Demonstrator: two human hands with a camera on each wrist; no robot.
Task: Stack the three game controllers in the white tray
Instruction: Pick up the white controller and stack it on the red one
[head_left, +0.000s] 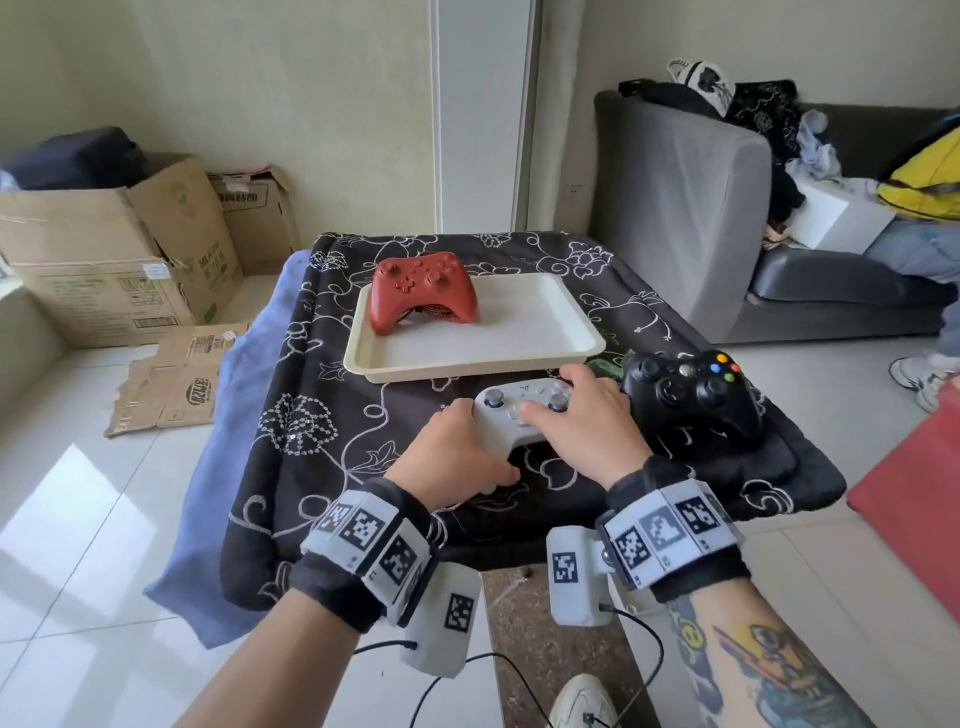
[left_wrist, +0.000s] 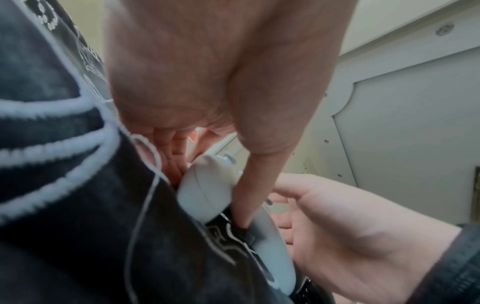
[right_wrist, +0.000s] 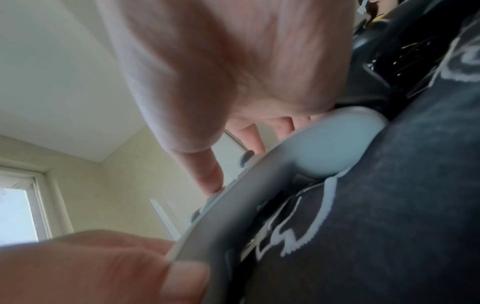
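A white controller (head_left: 511, 415) lies on the black flowered cloth just in front of the white tray (head_left: 519, 338). My left hand (head_left: 467, 447) grips its left handle, thumb (left_wrist: 249, 195) tucked between the two handles. My right hand (head_left: 576, 400) curls over its right half, with the thumb (right_wrist: 205, 172) on the face and the palm above the right handle (right_wrist: 337, 144). A red controller (head_left: 423, 291) sits in the tray's far left part. Right of my right hand, a black controller (head_left: 691, 395) rests on the cloth.
The cloth-covered table (head_left: 332, 415) is small, with its edges close on all sides. A grey sofa (head_left: 675, 208) stands at the back right with a person's legs (head_left: 914, 249) on it. Cardboard boxes (head_left: 104, 260) sit at the left. A red surface (head_left: 914, 493) is at the right.
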